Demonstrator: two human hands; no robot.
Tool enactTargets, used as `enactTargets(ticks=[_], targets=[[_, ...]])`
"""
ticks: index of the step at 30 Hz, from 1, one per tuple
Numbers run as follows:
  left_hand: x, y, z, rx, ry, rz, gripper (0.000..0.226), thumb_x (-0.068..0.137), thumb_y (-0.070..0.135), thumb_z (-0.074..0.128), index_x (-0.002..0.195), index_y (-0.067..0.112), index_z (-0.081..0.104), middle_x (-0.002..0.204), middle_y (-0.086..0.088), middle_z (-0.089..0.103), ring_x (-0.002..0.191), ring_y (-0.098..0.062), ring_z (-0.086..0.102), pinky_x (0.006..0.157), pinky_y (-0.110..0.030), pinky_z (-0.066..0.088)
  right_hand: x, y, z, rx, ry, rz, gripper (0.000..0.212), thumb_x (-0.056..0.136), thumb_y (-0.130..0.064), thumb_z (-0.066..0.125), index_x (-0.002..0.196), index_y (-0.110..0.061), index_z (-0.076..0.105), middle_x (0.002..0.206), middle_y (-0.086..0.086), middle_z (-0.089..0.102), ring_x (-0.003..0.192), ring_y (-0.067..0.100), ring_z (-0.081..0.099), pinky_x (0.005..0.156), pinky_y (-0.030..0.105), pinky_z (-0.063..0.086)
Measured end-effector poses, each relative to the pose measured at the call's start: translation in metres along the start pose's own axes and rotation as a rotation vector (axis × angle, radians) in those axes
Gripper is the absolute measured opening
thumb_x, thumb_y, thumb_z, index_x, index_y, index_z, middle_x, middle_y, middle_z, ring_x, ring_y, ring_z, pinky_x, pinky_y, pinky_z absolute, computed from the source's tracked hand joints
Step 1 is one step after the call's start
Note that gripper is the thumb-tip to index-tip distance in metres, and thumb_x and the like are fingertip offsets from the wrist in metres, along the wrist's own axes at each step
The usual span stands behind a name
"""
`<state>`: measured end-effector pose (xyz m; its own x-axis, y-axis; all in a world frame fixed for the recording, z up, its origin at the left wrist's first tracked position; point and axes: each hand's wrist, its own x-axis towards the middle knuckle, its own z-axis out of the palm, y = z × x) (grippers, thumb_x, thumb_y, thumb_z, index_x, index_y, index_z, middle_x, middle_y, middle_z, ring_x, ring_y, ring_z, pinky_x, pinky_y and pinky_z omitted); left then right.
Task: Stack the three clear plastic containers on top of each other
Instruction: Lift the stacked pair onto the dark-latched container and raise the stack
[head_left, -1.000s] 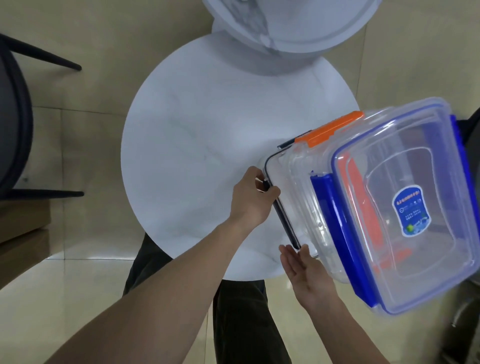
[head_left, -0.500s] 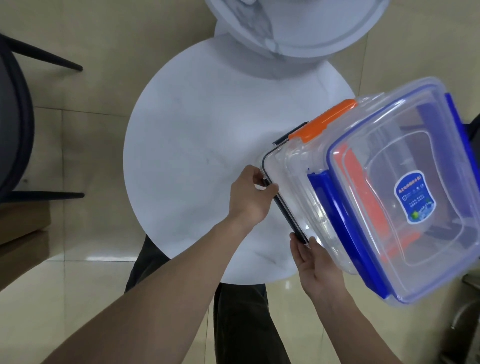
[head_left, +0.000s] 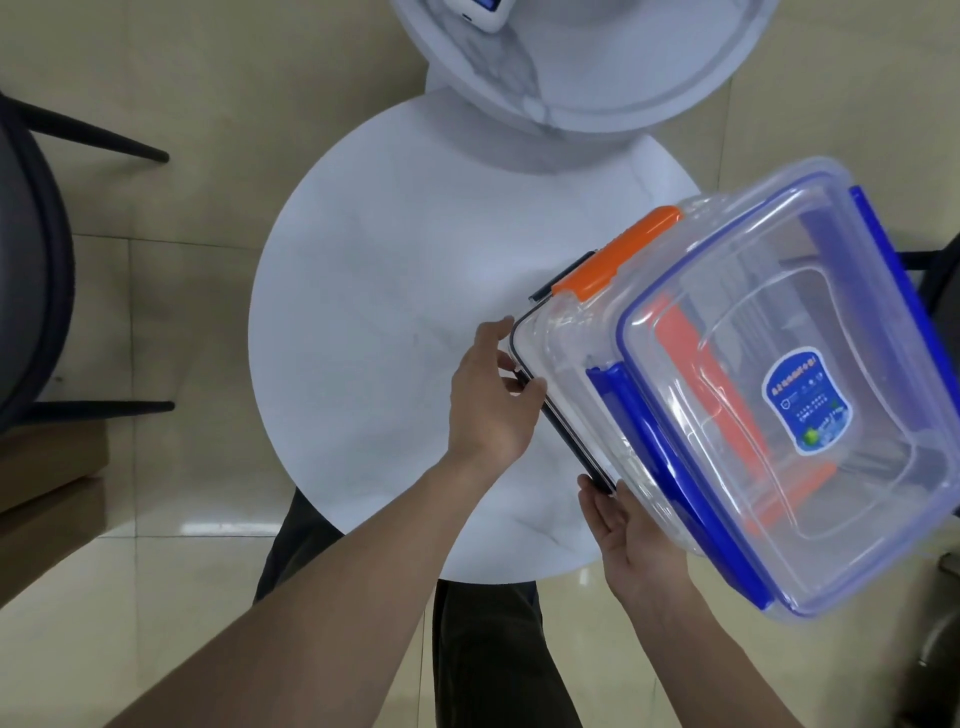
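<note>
Hands (head_left: 488, 400) on containers (head_left: 779, 322) at table (head_left: 389, 312); chair (head_left: 31, 260) left

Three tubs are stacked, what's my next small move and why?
Probably slide the stack left toward the table's middle: it sits at the right edge, the left hand grips the bottom container's rim, and the right hand lies flat against its near corner.

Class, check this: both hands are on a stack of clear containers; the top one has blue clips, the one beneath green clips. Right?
Not quite. In the head view the clip under the blue-clipped top container is orange, not green. The left hand and right hand are on the stack, as stated.
</note>
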<state>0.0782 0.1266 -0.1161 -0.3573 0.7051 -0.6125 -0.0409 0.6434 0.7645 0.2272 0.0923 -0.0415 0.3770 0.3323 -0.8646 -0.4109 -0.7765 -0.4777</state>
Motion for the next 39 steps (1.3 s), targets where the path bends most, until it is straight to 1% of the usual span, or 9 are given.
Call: enactTargets(ticks=[6, 9, 12, 17, 21, 26, 33, 36, 39], targets=[[0.004, 0.001, 0.004, -0.051, -0.007, -0.008, 0.068, 0.078, 0.027, 0.088, 0.13, 0.04, 0.047, 0.112, 0.009, 0.065, 0.086, -0.002, 0.07, 0.064, -0.01, 0.057, 0.004, -0.009, 0.0, 0.012, -0.031, -0.036, 0.036, 0.105, -0.008, 0.045, 0.139, 0.004, 0.048, 0.137, 0.031, 0.055, 0.112, 0.04, 0.064, 0.08, 0.037, 0.057], [0.01, 0.006, 0.01, -0.062, -0.008, -0.016, 0.068, 0.078, 0.026, 0.089, 0.129, 0.043, 0.047, 0.107, 0.016, 0.064, 0.081, 0.0, 0.071, 0.063, -0.011, 0.057, 0.012, -0.019, -0.001, -0.051, -0.057, -0.059, 0.018, 0.104, -0.006, 0.047, 0.119, -0.004, 0.059, 0.12, 0.024, 0.063, 0.086, 0.025, 0.074, 0.077, 0.036, 0.06], [0.019, 0.013, 0.017, -0.061, -0.008, -0.017, 0.068, 0.077, 0.027, 0.089, 0.127, 0.045, 0.046, 0.104, 0.021, 0.061, 0.079, 0.003, 0.07, 0.058, -0.007, 0.054, 0.023, -0.029, -0.002, -0.085, -0.072, -0.079, 0.018, 0.104, -0.004, 0.049, 0.105, -0.013, 0.064, 0.109, 0.019, 0.068, 0.075, 0.021, 0.078, 0.076, 0.038, 0.06], [0.036, 0.026, 0.029, -0.031, -0.007, 0.009, 0.067, 0.077, 0.029, 0.089, 0.127, 0.044, 0.047, 0.104, 0.017, 0.064, 0.078, 0.003, 0.072, 0.057, -0.005, 0.052, 0.041, -0.048, 0.002, -0.096, -0.035, -0.083, 0.017, 0.104, -0.004, 0.051, 0.107, -0.014, 0.065, 0.104, 0.017, 0.07, 0.082, 0.03, 0.076, 0.068, 0.037, 0.065], [0.048, 0.039, 0.036, 0.017, -0.006, 0.023, 0.067, 0.078, 0.031, 0.088, 0.132, 0.039, 0.047, 0.106, 0.011, 0.065, 0.08, -0.003, 0.072, 0.057, -0.004, 0.053, 0.051, -0.06, 0.007, -0.11, 0.007, 0.002, 0.015, 0.105, -0.011, 0.053, 0.115, -0.005, 0.062, 0.114, 0.023, 0.069, 0.096, 0.039, 0.072, 0.059, 0.033, 0.066], [0.068, 0.056, 0.046, 0.023, -0.02, 0.037, 0.067, 0.078, 0.028, 0.087, 0.133, 0.034, 0.049, 0.102, 0.007, 0.066, 0.083, -0.009, 0.072, 0.054, 0.001, 0.048, 0.063, -0.079, 0.014, -0.124, 0.011, 0.004, 0.028, 0.104, -0.014, 0.056, 0.128, 0.001, 0.058, 0.12, 0.024, 0.07, 0.09, 0.035, 0.078, 0.059, 0.032, 0.064], [0.091, 0.075, 0.056, 0.06, -0.041, 0.089, 0.064, 0.078, 0.02, 0.084, 0.132, 0.029, 0.05, 0.089, 0.012, 0.061, 0.072, 0.027, 0.058, 0.051, 0.002, 0.043, 0.077, -0.103, 0.025, -0.147, 0.022, -0.037, 0.025, 0.099, -0.006, 0.062, 0.122, 0.004, 0.061, 0.114, 0.026, 0.073, 0.092, 0.038, 0.077, 0.071, 0.04, 0.062], [0.098, 0.083, 0.06, 0.061, -0.041, 0.101, 0.066, 0.078, 0.02, 0.084, 0.133, 0.031, 0.05, 0.087, 0.013, 0.061, 0.071, 0.016, 0.064, 0.058, -0.005, 0.052, 0.081, -0.108, 0.028, -0.127, 0.017, -0.039, 0.026, 0.1, -0.005, 0.06, 0.125, 0.003, 0.06, 0.113, 0.025, 0.073, 0.093, 0.038, 0.077, 0.074, 0.041, 0.061], [0.101, 0.088, 0.061, 0.046, -0.051, 0.101, 0.067, 0.077, 0.021, 0.084, 0.132, 0.034, 0.049, 0.087, 0.013, 0.062, 0.08, -0.001, 0.068, 0.077, -0.031, 0.064, 0.083, -0.11, 0.031, -0.119, 0.008, -0.045, 0.029, 0.1, -0.006, 0.06, 0.128, 0.002, 0.058, 0.114, 0.025, 0.072, 0.093, 0.039, 0.077, 0.076, 0.042, 0.061]])
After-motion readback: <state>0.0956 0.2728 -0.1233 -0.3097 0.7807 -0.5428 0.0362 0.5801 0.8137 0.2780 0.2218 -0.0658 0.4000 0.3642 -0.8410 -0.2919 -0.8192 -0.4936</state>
